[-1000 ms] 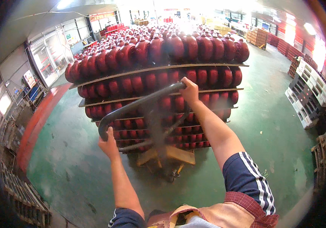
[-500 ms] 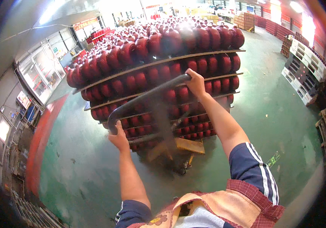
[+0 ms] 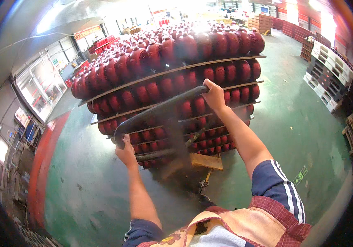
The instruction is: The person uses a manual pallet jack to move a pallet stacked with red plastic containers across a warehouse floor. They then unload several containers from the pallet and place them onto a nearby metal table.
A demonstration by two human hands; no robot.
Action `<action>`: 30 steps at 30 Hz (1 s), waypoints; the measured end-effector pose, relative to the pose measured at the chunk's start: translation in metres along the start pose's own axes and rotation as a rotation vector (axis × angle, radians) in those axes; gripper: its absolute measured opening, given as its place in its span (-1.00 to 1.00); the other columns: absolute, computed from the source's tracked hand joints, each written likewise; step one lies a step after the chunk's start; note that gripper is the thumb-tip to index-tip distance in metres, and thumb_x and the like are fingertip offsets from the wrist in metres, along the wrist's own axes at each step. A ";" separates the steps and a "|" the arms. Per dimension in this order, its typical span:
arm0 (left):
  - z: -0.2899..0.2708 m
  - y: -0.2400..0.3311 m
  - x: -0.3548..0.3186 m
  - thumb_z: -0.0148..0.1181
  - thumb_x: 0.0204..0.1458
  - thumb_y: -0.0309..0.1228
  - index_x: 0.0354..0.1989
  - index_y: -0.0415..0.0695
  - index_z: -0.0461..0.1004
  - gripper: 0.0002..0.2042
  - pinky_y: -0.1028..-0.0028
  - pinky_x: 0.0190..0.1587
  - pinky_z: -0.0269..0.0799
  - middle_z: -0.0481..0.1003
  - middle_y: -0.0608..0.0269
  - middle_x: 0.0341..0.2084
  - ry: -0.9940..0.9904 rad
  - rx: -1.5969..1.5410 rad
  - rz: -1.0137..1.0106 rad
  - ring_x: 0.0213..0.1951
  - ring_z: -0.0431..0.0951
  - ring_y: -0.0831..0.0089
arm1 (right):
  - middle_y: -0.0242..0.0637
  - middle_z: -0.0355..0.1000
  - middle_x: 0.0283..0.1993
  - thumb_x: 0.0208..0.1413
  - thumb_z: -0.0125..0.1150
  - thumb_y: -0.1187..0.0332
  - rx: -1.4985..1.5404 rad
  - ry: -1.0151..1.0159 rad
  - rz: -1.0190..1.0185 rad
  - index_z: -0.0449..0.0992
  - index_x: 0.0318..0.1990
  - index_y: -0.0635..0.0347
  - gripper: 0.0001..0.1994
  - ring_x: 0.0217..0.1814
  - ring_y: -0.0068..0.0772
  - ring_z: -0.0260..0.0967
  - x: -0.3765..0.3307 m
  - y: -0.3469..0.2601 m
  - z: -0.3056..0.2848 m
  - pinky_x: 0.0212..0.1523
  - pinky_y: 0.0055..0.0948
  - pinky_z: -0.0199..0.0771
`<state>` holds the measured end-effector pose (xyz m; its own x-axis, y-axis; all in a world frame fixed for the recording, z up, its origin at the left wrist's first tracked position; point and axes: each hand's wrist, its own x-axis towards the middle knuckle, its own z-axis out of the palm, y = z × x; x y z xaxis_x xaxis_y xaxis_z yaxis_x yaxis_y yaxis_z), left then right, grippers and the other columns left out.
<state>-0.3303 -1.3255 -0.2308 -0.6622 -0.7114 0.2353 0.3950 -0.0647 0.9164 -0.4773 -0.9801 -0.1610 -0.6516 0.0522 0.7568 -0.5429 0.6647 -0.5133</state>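
Note:
My left hand (image 3: 126,152) is closed round the lower left corner of a dark loop-shaped pallet jack handle (image 3: 160,108). Higher up, my right hand (image 3: 214,96) grips the handle's far right end. Right behind the handle stands a tall load of dark red, round-bellied jars (image 3: 186,45), stacked in several layers with thin boards (image 3: 172,71) between them. Beneath the load, the yellowish jack body (image 3: 206,161) shows close to the floor. The handle's shaft is blurred, and the forks are hidden under the load.
White and black plastic pallets (image 3: 328,78) are stacked on the right, with wooden pallets (image 3: 351,138) nearer. A red strip (image 3: 47,164) runs along the green floor (image 3: 82,177) at left, beside glass doors (image 3: 40,88). Brown cartons (image 3: 259,22) stand far back.
Both hands keep their hold on the handle. The doors and floor sign have shifted slightly in view, while the jar load stays almost the same. A dark shoe now shows below the jack.

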 end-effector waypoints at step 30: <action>-0.006 0.019 0.003 0.36 -0.03 -0.18 -0.36 -0.19 0.56 -0.71 0.43 -0.32 0.39 0.55 0.21 -0.53 -0.159 0.214 0.151 -0.44 0.52 0.45 | -0.19 0.26 -0.45 -0.02 0.18 0.57 -0.091 -0.075 -0.168 0.32 -0.34 0.23 -0.86 -0.41 -0.33 0.20 0.007 0.000 -0.011 -0.26 -0.48 0.35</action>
<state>-0.3209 -1.3328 -0.2141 -0.7040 -0.5822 0.4067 0.3651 0.1945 0.9104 -0.4759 -0.9713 -0.1517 -0.5954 -0.1188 0.7946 -0.5993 0.7244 -0.3408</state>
